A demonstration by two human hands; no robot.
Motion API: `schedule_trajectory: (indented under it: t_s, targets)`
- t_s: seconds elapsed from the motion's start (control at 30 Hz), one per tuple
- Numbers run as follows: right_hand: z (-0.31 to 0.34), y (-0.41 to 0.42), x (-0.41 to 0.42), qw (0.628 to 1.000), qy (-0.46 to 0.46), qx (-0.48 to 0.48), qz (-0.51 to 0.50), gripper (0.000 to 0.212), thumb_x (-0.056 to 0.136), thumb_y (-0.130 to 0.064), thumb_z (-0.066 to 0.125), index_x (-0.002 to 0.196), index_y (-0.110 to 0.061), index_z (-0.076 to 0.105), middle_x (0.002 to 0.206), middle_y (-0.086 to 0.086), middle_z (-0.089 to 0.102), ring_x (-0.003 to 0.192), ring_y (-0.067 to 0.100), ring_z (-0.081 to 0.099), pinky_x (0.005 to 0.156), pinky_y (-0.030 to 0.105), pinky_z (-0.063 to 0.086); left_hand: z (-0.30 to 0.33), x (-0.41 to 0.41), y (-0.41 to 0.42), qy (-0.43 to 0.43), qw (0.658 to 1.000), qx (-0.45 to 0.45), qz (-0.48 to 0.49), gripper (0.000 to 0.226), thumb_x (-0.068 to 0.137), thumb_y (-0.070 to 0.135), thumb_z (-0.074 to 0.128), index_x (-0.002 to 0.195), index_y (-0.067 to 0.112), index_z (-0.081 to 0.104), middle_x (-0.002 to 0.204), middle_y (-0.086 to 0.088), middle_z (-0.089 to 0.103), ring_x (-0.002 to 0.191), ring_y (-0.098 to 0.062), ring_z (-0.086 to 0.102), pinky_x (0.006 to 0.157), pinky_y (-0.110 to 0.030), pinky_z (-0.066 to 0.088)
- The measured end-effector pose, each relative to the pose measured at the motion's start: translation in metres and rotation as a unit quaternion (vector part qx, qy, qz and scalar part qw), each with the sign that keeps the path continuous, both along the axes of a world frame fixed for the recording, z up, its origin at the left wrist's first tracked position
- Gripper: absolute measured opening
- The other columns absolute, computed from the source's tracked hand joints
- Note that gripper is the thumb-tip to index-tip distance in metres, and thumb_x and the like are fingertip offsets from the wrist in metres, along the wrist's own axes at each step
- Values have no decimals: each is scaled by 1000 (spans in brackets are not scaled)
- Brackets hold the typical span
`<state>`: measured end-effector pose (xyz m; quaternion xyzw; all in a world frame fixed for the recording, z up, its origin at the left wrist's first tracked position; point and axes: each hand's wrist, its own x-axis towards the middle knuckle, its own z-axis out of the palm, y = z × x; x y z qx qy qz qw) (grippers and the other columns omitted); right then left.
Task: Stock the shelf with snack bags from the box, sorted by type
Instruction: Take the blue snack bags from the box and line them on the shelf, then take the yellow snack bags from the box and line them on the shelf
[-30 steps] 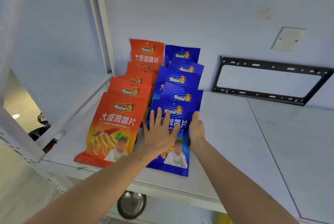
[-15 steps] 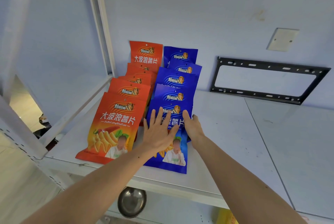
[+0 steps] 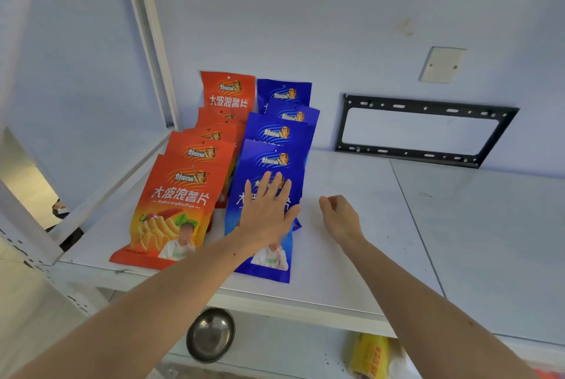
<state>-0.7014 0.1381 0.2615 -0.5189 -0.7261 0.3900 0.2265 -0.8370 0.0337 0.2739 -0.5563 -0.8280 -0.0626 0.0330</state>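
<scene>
The right hand (image 3: 337,216) has been withdrawn from the front blue bag (image 3: 260,259) and now hangs beside it over the shelf (image 3: 351,256), fingers loosely curled, grasping nothing. The left hand (image 3: 265,212) is still pressed flat on that bag, fingers straight. With the bag lying at the head of the blue row beside the red row (image 3: 183,195), placement is judged complete.

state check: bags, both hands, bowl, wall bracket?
front blue bag: flat on shelf, left hand on it
front orange bag: lying at head of orange row, untouched
left hand: fingers straight, pressing
right hand: loosely curled, holding nothing, off the bags
metal bowl: on lower shelf, empty
black bracket: on wall, nothing mounted
</scene>
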Motion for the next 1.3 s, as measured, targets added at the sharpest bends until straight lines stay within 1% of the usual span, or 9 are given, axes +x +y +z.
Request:
schedule_trajectory:
  t_s: [0.07,0.2,0.4,0.6,0.7,0.9,1.03,1.17,1.3]
  targets:
    - [0,1,21,999,-18,36,4,32,99,-33,45,115,-9,59,113,7,64,100,22,58,85,36,48,1,13,7,25,999,-12,-24,66,100,56,19,155,21,7,163,-1,2,150,-24,-8,118,-52,-1]
    - [0,1,72,993,-60,97,-26,25,96,-25,53,117,-15,62,115,4,64,103,22,61,88,38,51,4,46,24,47,994,-17,-96,66,100,55,23,155,19,11,163,-1,6,150,-23,-3,119,-52,3]
    - [-2,-19,164,979,-81,131,-133,23,93,-15,57,115,-14,65,115,4,64,101,22,62,87,37,52,1,114,48,24,973,-19,-230,60,102,47,23,152,15,22,162,-1,14,150,-21,1,119,-52,1]
    - [-11,-58,265,952,-94,158,-246,24,93,-10,53,113,-15,66,117,3,61,94,19,62,77,32,49,-12,215,50,6,937,-14,-349,54,102,45,30,147,16,34,158,0,27,148,-21,11,120,-48,5]
    - [-17,-78,322,940,-118,149,-284,26,93,-10,52,115,-15,65,120,1,60,92,18,61,73,33,51,-18,273,48,6,914,-3,-406,51,102,43,33,145,17,38,156,1,29,147,-19,13,121,-45,5]
    - [-32,-121,460,924,-166,115,-325,23,90,-11,56,111,-16,64,117,4,62,100,26,61,76,41,54,-40,403,35,-22,885,3,-465,45,100,40,39,138,16,45,147,1,40,142,-19,25,119,-43,12]
    - [-46,-147,557,921,-196,84,-327,24,91,-14,55,112,-16,65,115,3,60,104,25,58,75,34,48,-72,489,19,-36,882,-6,-470,37,98,38,40,122,15,55,131,-1,53,129,-21,40,112,-39,25]
    - [-71,-168,643,916,-215,55,-334,26,88,-12,53,109,-16,67,107,5,60,102,28,58,74,34,46,-104,565,-2,-42,878,-67,-471,42,99,39,39,131,16,51,139,0,48,133,-20,38,113,-41,26]
    - [-97,-176,714,911,-222,5,-347,23,86,-9,54,104,-16,67,108,5,61,102,29,57,76,36,48,-136,621,-8,-19,867,-120,-483,44,100,41,37,136,17,47,140,0,48,134,-19,38,115,-41,25]
